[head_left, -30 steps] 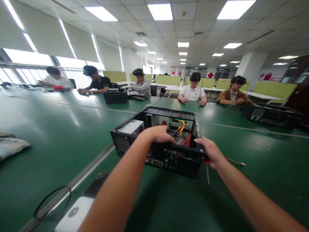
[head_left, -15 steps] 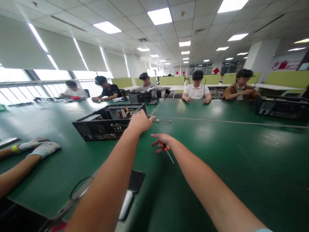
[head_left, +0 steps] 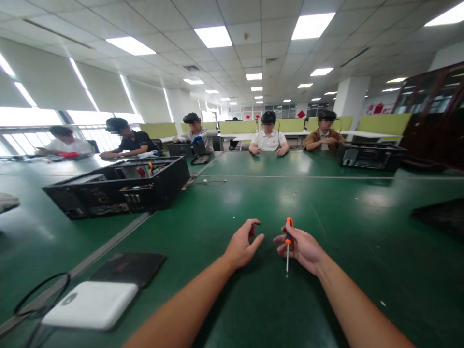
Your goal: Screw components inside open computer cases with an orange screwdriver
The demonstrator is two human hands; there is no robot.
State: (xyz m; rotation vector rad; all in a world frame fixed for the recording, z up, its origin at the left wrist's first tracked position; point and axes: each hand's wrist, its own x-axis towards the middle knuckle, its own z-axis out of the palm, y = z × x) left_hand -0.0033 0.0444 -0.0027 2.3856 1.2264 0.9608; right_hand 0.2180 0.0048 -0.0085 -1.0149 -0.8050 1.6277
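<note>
My right hand point(head_left: 304, 249) holds a screwdriver point(head_left: 289, 238) with an orange and black handle, its thin shaft pointing down toward me. Just left of it, my left hand point(head_left: 243, 244) is over the green table with fingers curved and apart, holding nothing. A black computer case point(head_left: 119, 191) lies on its side, its top side uncovered, to the left and beyond my hands. Red and yellow wires show inside it. Beside its right end, a thin cable point(head_left: 210, 181) lies on the table.
Near me at left are a white flat device point(head_left: 92, 304), a dark pad point(head_left: 128, 266) and a looped black cord point(head_left: 39, 299). A black panel point(head_left: 442, 215) lies at right. Several people sit across the green table point(head_left: 224, 309), with another computer case point(head_left: 371, 157) at far right.
My left hand has come away from the computer case, back toward me beside my right hand. The screwdriver is now more upright in my right hand. The view has turned right.
</note>
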